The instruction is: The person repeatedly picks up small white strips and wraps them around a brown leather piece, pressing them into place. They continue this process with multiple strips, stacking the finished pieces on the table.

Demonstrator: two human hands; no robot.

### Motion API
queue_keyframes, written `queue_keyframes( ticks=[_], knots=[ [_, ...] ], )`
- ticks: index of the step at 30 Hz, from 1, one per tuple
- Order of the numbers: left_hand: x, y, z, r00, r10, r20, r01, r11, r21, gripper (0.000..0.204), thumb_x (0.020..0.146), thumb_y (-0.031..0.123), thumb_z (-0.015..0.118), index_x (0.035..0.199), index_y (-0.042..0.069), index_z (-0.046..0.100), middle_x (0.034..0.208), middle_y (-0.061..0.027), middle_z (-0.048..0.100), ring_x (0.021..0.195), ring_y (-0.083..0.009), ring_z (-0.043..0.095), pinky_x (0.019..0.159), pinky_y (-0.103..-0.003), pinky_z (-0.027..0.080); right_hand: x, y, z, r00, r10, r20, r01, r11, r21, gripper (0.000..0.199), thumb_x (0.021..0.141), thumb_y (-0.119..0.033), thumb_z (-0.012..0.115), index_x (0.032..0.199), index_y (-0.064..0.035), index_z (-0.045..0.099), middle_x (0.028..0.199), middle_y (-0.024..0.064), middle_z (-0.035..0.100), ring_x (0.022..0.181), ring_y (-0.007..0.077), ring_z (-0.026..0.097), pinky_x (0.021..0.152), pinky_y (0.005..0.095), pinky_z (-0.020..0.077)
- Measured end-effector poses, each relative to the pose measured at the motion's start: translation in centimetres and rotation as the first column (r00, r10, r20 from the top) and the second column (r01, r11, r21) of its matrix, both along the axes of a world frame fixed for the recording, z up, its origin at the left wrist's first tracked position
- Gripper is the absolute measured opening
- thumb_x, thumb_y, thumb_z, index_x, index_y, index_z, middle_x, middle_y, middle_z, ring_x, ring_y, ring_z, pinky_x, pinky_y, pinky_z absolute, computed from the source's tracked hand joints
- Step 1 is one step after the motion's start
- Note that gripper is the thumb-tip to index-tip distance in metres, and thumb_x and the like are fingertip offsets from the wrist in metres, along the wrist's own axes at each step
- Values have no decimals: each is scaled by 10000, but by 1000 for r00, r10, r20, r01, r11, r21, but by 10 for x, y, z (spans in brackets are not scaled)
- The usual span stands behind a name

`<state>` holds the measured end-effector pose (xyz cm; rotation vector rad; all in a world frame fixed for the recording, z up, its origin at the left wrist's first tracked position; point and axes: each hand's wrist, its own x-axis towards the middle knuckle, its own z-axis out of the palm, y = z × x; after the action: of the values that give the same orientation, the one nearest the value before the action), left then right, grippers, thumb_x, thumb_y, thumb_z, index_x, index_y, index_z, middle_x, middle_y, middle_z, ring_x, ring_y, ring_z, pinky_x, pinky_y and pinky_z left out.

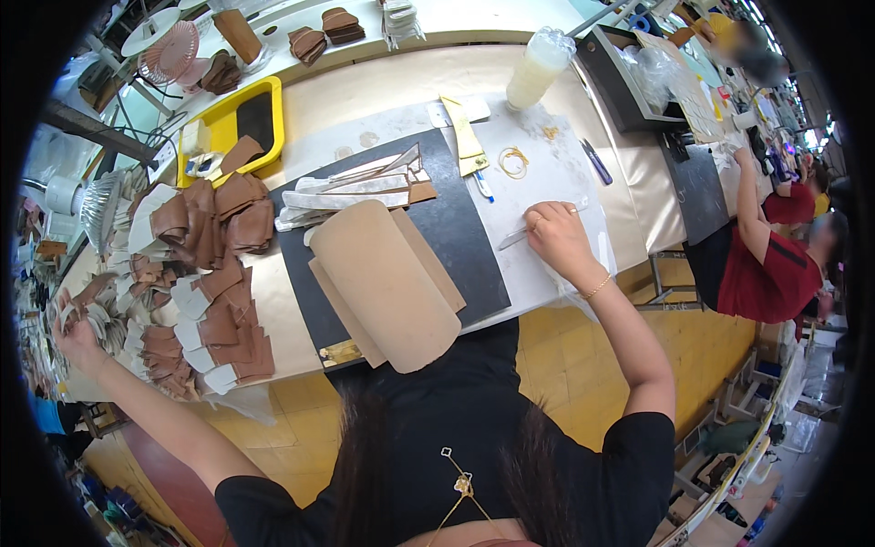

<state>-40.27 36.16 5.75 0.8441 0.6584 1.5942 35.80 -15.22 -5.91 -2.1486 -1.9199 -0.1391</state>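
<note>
thin metal tool (515,238) lies on the white sheet (556,173), its long axis running from lower left up to the right hand (556,239), whose fingers pinch its upper end. left hand (73,333) reaches far left, closed on small pieces beside the brown leather pieces (219,301).

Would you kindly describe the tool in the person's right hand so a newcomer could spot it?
On the dark cutting mat's right lies a white sheet. There the right hand holds a slim silvery blade, unlike the blue pen lying farther back.
</note>
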Motion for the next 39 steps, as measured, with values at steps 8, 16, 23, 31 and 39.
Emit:
queue_keyframes(
  ticks=[8, 16, 23, 31, 39],
  knots=[
    [134, -166, 81, 970, -234, -73, 243, 882, 405, 295, 880, 184, 572, 997, -70, 481, 765, -74, 375, 642, -161, 356, 619, -300, 332, -21, 14, 34, 949, 41, -311, -9, 994, 106, 144, 734, 0, 669, 806, -64, 562, 956, 41, 646, 834, 236, 601, 774, 349, 455],
    [416, -298, 57, 299, -281, -912, 638, 770, -28, 275, 878, 246, 638, 981, -1, 703, 927, -67, 621, 921, -167, 570, 847, -278, 421, -80, 44, 90, 751, 314, -580, -149, 938, 314, 188, 710, 58, 700, 805, -45, 575, 883, 76, 675, 808, 223, 629, 748, 314, 481],
    [488, -313, 55, 19, -786, -618, 812, 372, -449, 293, 916, 285, 634, 1004, 18, 717, 741, -1, 639, 458, -25, 474, 397, -181, 339, -98, 43, 114, 564, 382, -733, -135, 917, 374, 174, 724, 37, 727, 823, -38, 605, 816, 80, 665, 755, 186, 642, 674, 279, 496],
    [487, -330, 49, 34, -729, -683, 802, 428, -417, 278, 865, 242, 714, 1021, 13, 709, 738, -28, 660, 615, -43, 536, 558, -212, 434, -116, 52, 109, 682, 393, -617, -28, 857, 515, 286, 697, 54, 751, 936, -60, 645, 1016, 99, 626, 788, 201, 647, 686, 294, 516],
    [487, -324, 42, 114, -845, -523, 769, 408, -491, 184, 840, 177, 726, 929, 17, 716, 642, -14, 629, 441, -29, 472, 399, -180, 347, -112, 53, 113, 739, 515, -434, -156, 758, 634, 370, 654, 104, 734, 958, -95, 660, 1106, 98, 606, 987, 286, 641, 875, 395, 500]
  ],
)
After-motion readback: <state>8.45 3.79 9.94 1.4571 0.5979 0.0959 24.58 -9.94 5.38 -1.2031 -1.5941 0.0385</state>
